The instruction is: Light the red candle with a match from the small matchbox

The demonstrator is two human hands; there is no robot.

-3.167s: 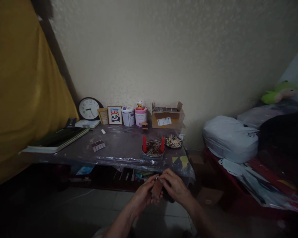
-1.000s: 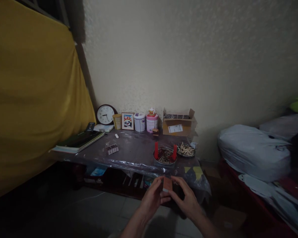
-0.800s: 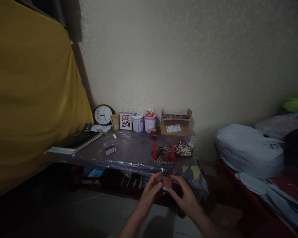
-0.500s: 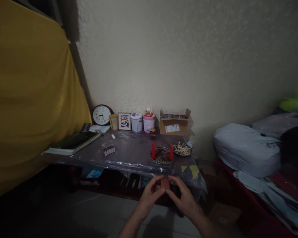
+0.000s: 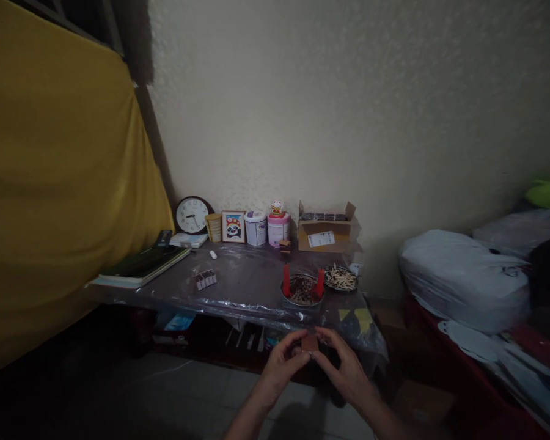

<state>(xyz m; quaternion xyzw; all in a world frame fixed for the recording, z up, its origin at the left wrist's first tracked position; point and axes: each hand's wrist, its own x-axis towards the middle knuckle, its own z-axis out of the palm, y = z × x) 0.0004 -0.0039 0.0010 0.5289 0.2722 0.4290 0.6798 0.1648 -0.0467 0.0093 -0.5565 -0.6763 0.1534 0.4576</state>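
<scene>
A small reddish-brown matchbox (image 5: 310, 343) sits between the fingertips of both my hands, held in front of the low table's near edge. My left hand (image 5: 282, 366) pinches its left side and my right hand (image 5: 343, 366) pinches its right side, fingers curled. Just beyond, on the table (image 5: 238, 287), a round metal dish (image 5: 302, 292) holds two short red candles, and a second dish (image 5: 340, 277) holds a heap of matchsticks.
A clock (image 5: 192, 215), a framed panda picture (image 5: 233, 226), tins (image 5: 255, 228) and an open cardboard box (image 5: 324, 227) line the wall. Books (image 5: 140, 266) lie at the table's left, small boxes (image 5: 206, 279) mid-table. A yellow curtain (image 5: 50, 195) hangs left; bagged bundles (image 5: 462, 278) lie right.
Over the last second the matchbox has turned from upright to lying low between my fingertips, and both hands have closed in around it. The view shifted slightly.
</scene>
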